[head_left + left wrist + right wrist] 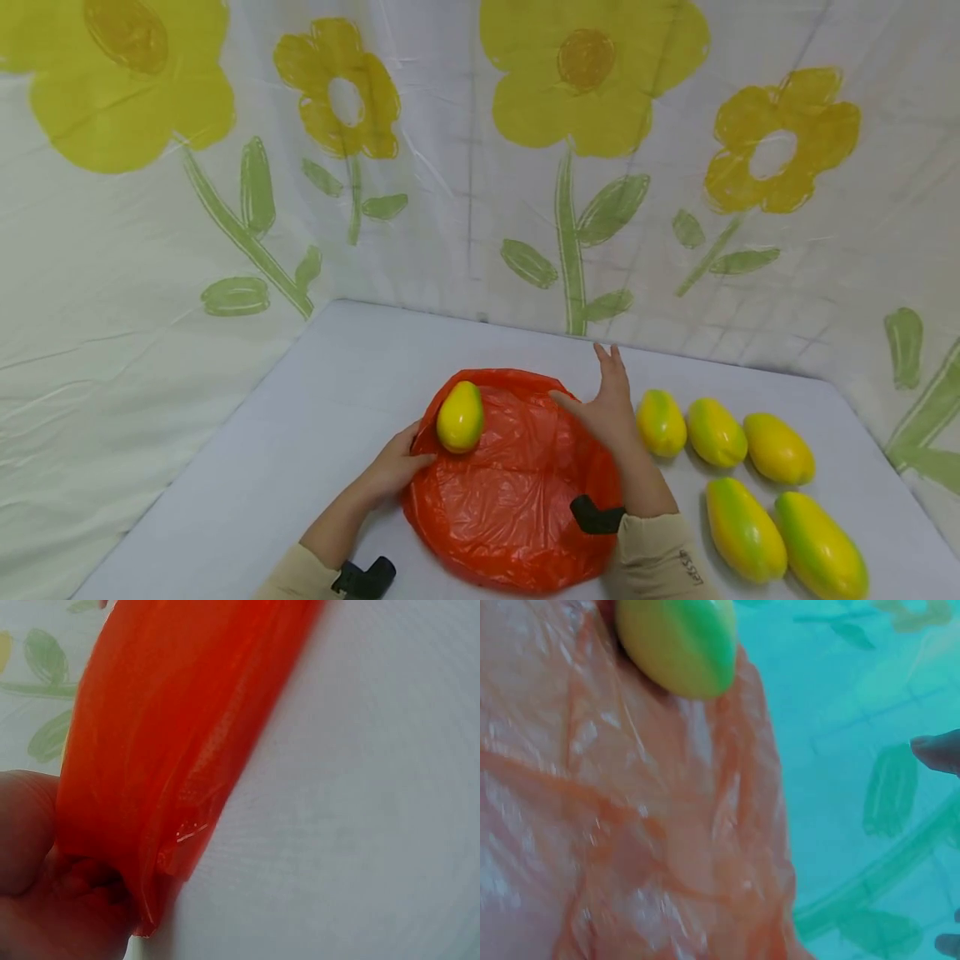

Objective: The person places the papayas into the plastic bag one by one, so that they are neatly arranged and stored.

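Observation:
A red plastic bag (pixel 510 500) lies spread with its mouth wide and rim standing up. Inside it, near the far left rim, sits one yellow-green papaya (pixel 460 418), also visible at the top of the right wrist view. My left hand (pixel 393 464) grips the bag's left rim; in the left wrist view the thumb (pixel 26 832) lies on one side of the red film, with other fingers partly hidden. Over the bag's far right rim, my right hand (pixel 609 408) is raised with fingers spread and holds nothing. Only some of its fingertips (pixel 939 752) show in the right wrist view.
Several more papayas (pixel 717 433) lie in two rows on the white table (pixel 300 450), right of the bag. Behind the table hangs a white curtain (pixel 442 242) with painted yellow flowers. Each wrist wears a black camera mount (pixel 596 515).

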